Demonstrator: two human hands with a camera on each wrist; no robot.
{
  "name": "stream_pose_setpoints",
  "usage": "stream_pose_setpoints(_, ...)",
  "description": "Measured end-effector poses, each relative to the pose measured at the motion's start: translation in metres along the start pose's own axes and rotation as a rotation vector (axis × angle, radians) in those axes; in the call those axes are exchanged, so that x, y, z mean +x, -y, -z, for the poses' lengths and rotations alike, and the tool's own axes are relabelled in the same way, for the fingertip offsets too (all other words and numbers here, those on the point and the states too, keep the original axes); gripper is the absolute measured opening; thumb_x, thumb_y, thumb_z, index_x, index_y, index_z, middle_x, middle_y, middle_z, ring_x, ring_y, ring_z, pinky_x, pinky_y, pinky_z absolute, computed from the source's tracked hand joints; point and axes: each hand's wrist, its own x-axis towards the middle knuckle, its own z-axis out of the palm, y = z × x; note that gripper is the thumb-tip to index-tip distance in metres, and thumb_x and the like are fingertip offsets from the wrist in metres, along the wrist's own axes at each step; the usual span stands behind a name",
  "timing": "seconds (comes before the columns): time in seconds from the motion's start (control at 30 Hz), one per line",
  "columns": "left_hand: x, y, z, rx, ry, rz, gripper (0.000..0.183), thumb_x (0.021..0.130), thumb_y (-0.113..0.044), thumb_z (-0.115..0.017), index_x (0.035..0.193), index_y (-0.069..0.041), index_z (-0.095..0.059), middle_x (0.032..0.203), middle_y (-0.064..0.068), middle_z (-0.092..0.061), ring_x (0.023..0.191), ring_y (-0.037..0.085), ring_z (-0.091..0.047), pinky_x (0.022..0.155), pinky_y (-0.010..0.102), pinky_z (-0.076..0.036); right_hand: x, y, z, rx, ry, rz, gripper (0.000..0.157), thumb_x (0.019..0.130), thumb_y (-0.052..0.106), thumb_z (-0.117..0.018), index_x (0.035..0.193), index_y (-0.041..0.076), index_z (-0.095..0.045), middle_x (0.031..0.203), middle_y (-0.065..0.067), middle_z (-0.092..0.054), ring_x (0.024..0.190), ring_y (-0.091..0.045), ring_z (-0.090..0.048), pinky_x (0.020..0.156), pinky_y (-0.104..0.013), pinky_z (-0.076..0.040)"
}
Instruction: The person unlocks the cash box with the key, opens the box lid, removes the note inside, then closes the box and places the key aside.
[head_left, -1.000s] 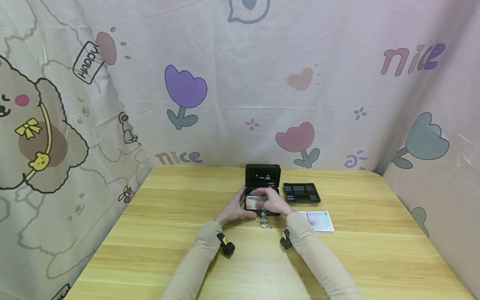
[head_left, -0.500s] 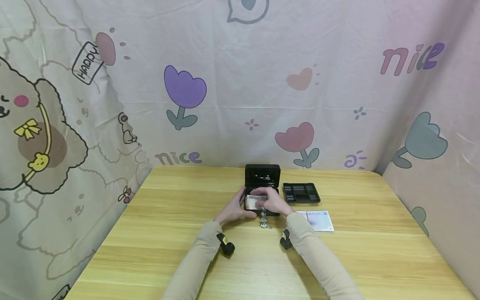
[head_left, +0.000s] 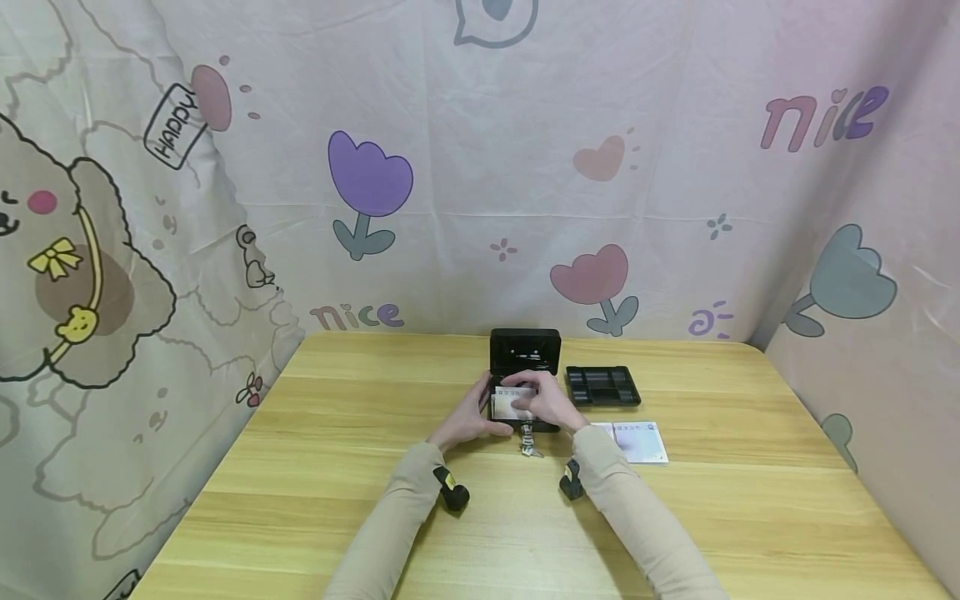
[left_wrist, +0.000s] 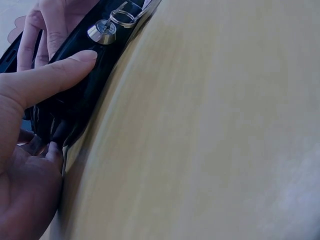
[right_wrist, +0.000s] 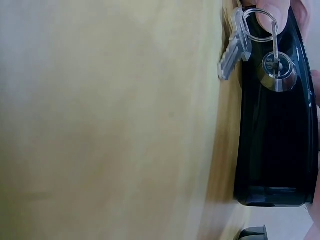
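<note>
A small black cash box [head_left: 525, 343] stands on the table with its lid raised. My left hand [head_left: 469, 417] grips its left side; in the left wrist view the thumb [left_wrist: 60, 75] lies along the front wall. My right hand [head_left: 549, 402] reaches into the box, thumb and fingers pinching the pale banknotes [head_left: 508, 402] there. The right fingertips are partly hidden behind the notes. From the silver lock [right_wrist: 278, 72] on the box's front, a key sticks out with a ring and further keys [right_wrist: 234, 52] hanging from it.
A black compartment tray [head_left: 603, 387] lies just right of the box. More banknotes [head_left: 642, 442] lie on the wooden table [head_left: 345, 417] beside the right sleeve, which partly covers them. A printed cloth [head_left: 465, 183] hangs behind and at both sides.
The banknotes in the box have shifted slightly toward the back, and the right hand's fingers have moved up a little with them. My left hand stays on the box.
</note>
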Motion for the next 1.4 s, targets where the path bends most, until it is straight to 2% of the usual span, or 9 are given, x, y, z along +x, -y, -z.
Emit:
stream_pose_setpoints(0.2,0.001,0.000,0.000,-0.020,0.002,-0.019,0.119,0.075,-0.001,-0.085,0.160,0.004,-0.001,0.169,0.024,-0.001,0.156,0.039,-0.011,0.130,0.048,-0.015,0.002,0.003,0.000,0.040,-0.045,-0.042,0.029,0.084,-0.002,-0.074,0.113,0.001,-0.074,0.100,-0.017,-0.077,0.089,-0.019,-0.070,0.077,-0.022,-0.055)
stream_pose_setpoints(0.33,0.001,0.001,0.001,-0.017,-0.001,-0.009,0.119,0.076,-0.003,-0.085,0.160,0.002,-0.001,0.169,0.022,-0.001,0.156,0.039,-0.012,0.129,0.049,-0.016,0.003,0.004,-0.001,0.019,-0.065,-0.054,0.021,0.085,0.000,-0.075,0.105,-0.001,-0.074,0.086,-0.016,-0.076,0.073,-0.010,-0.064,0.066,-0.020,-0.052)
stream_pose_setpoints(0.57,0.000,0.000,0.001,-0.025,0.002,-0.008,0.119,0.076,-0.003,-0.085,0.160,0.003,-0.002,0.169,0.023,-0.002,0.156,0.039,-0.012,0.129,0.048,-0.016,0.004,0.005,-0.004,-0.019,-0.081,-0.024,0.012,0.085,0.000,-0.075,0.093,0.000,-0.066,0.075,-0.014,-0.072,0.065,-0.008,-0.061,0.060,-0.018,-0.049)
stream_pose_setpoints(0.8,0.000,-0.001,0.001,-0.024,-0.003,-0.003,0.120,0.075,-0.003,-0.086,0.160,0.004,-0.001,0.169,0.024,-0.002,0.156,0.040,-0.013,0.129,0.048,-0.016,0.006,0.009,-0.006,-0.140,-0.097,-0.072,0.006,0.088,0.005,-0.074,0.088,0.003,-0.069,0.081,-0.011,-0.075,0.070,-0.008,-0.064,0.063,-0.020,-0.051)
stream_pose_setpoints(0.9,0.000,-0.003,0.001,-0.015,-0.005,0.010,0.120,0.075,-0.004,-0.086,0.160,0.004,-0.002,0.169,0.024,-0.002,0.156,0.040,-0.013,0.129,0.047,-0.016,0.006,0.011,-0.006,-0.212,-0.103,-0.097,0.004,0.089,0.009,-0.074,0.087,0.005,-0.073,0.087,-0.009,-0.077,0.076,-0.012,-0.067,0.069,-0.025,-0.054)
stream_pose_setpoints(1.07,-0.001,-0.003,0.002,0.004,-0.006,0.012,0.120,0.074,-0.005,-0.086,0.160,0.004,-0.002,0.169,0.024,-0.001,0.155,0.041,-0.014,0.129,0.048,-0.016,0.006,0.009,-0.007,-0.299,-0.119,-0.063,0.009,0.090,0.012,-0.074,0.090,0.006,-0.080,0.094,-0.008,-0.079,0.091,-0.023,-0.073,0.083,-0.037,-0.061)
stream_pose_setpoints(1.23,0.000,-0.002,0.002,0.005,-0.002,0.015,0.121,0.074,-0.006,-0.087,0.160,0.003,-0.002,0.169,0.023,-0.001,0.156,0.041,-0.014,0.129,0.048,-0.015,0.006,0.008,-0.008,-0.287,-0.149,-0.013,0.011,0.090,0.011,-0.074,0.096,0.005,-0.081,0.098,-0.012,-0.079,0.097,-0.028,-0.074,0.087,-0.043,-0.062)
stream_pose_setpoints(1.33,0.000,-0.001,0.002,0.007,0.002,0.014,0.123,0.073,-0.006,-0.087,0.160,0.002,-0.001,0.169,0.022,-0.001,0.156,0.040,-0.014,0.129,0.048,-0.016,0.006,0.009,-0.007,-0.253,-0.191,-0.008,0.011,0.088,0.009,-0.075,0.096,0.005,-0.081,0.099,-0.011,-0.080,0.095,-0.026,-0.074,0.082,-0.037,-0.062)
stream_pose_setpoints(1.4,0.000,-0.001,0.002,0.008,0.004,0.013,0.123,0.073,-0.007,-0.087,0.160,0.003,-0.001,0.169,0.023,-0.001,0.156,0.040,-0.014,0.129,0.048,-0.015,0.006,0.011,-0.006,-0.222,-0.226,-0.019,0.009,0.088,0.008,-0.075,0.095,0.005,-0.080,0.094,-0.010,-0.079,0.087,-0.022,-0.072,0.074,-0.031,-0.059)
